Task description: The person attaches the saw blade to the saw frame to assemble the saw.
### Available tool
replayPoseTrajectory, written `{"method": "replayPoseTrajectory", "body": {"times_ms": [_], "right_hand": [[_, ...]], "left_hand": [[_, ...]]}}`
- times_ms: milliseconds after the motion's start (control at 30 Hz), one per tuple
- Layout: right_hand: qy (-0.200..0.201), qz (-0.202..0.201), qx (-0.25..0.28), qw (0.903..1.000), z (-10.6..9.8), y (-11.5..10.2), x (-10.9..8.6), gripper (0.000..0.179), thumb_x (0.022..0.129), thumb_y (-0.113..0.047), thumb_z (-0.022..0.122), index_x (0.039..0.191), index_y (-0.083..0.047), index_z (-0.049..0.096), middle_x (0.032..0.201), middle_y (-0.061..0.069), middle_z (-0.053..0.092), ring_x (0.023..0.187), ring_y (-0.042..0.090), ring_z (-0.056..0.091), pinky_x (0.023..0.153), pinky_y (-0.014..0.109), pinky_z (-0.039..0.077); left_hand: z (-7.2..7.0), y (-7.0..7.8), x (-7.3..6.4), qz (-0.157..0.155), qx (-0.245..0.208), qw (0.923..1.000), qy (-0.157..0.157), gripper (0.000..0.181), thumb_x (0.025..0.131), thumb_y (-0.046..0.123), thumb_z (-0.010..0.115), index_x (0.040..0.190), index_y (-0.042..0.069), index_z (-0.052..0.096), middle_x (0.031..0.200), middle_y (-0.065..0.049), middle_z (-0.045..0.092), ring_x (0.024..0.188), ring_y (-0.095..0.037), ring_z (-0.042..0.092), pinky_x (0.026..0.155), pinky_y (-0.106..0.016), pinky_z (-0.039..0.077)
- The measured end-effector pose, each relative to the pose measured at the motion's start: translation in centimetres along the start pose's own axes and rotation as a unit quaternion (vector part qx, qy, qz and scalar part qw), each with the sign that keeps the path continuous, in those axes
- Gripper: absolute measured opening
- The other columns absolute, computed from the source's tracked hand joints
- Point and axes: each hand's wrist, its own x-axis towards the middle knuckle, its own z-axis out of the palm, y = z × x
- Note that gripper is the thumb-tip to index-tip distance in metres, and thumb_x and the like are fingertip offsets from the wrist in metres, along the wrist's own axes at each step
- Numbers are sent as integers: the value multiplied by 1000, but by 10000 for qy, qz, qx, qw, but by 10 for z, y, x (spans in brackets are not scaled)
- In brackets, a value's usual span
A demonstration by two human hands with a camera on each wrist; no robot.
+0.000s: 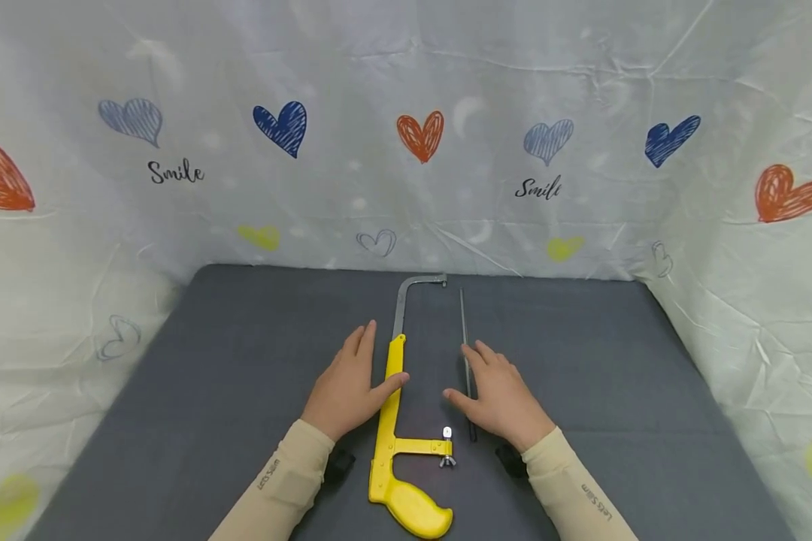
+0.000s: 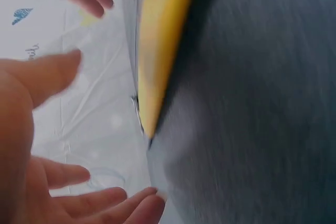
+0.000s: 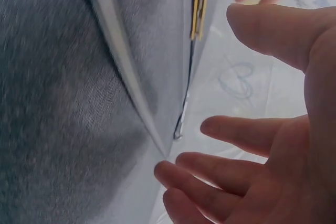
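Observation:
A hacksaw frame (image 1: 391, 391) lies lengthwise on the dark grey cloth, its yellow handle toward me and its bare metal arm (image 1: 402, 300) curving right at the far end. Over its left side is my left hand (image 1: 352, 379), fingers spread and thumb crossing above the yellow bar. To the right lies a separate thin hacksaw blade (image 1: 463, 319), also seen in the right wrist view as a long metal strip (image 3: 123, 59). My right hand (image 1: 504, 394) hovers beside and partly over this blade, fingers loosely extended. Both hands hold nothing.
A wing nut (image 1: 448, 461) and a metal blade holder (image 1: 447, 433) sit on the frame's short yellow arm. The grey cloth (image 1: 582, 338) covers the table. Behind and at both sides hangs a white curtain (image 1: 352, 188) printed with hearts.

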Motion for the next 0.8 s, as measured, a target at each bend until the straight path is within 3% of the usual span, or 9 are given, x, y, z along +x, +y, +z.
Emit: {"method": "replayPoseTrajectory", "body": {"times_ms": [167, 267, 367, 567, 667, 800], "right_hand": [[12, -39, -9, 10000, 1, -5, -2, 78, 97, -45, 80, 157, -3, 54, 150, 25, 58, 133, 43, 60, 111, 61, 50], [11, 21, -17, 10000, 2, -6, -2, 77, 97, -45, 81, 156, -3, 56, 133, 21, 63, 106, 31, 63, 92, 49, 56], [12, 121, -22, 9999, 3, -6, -1, 77, 96, -45, 81, 155, -2, 57, 121, 19, 62, 84, 22, 55, 73, 38, 50], [129, 339, 97, 9993, 6, -8, -1, 73, 96, -43, 82, 148, 3, 61, 113, 21, 64, 72, 20, 54, 67, 37, 51], [268, 503, 126, 9983, 7, -8, -2, 63, 96, -43, 81, 135, 4, 67, 108, 19, 66, 72, 22, 59, 66, 40, 55], [449, 796, 193, 9956, 8, -7, -3, 44, 96, -41, 81, 103, 1, 69, 84, 13, 63, 62, 23, 57, 56, 38, 48]], "left_hand": [[2, 12, -1, -218, -341, 9992, -11, 98, 98, 53, 76, 171, 6, 30, 162, -28, 45, 129, -45, 66, 103, -60, 58], [4, 17, 0, -355, -495, 9981, -54, 92, 99, 50, 77, 168, 5, 36, 157, -28, 50, 121, -43, 69, 99, -58, 60], [7, 19, 1, -476, -611, 9969, -136, 88, 99, 48, 77, 166, 4, 41, 153, -27, 53, 117, -40, 69, 97, -54, 62], [10, 20, 0, -563, -762, 9953, -209, 79, 99, 42, 78, 160, 2, 49, 131, -20, 63, 100, -28, 67, 86, -45, 63], [12, 20, -1, -580, -791, 9949, -242, 75, 98, 42, 78, 156, 2, 54, 120, -16, 65, 93, -24, 64, 82, -41, 61], [13, 18, -4, -659, -747, 9946, -284, 70, 98, 36, 80, 153, 0, 57, 116, -15, 66, 91, -22, 65, 81, -40, 61]]}}
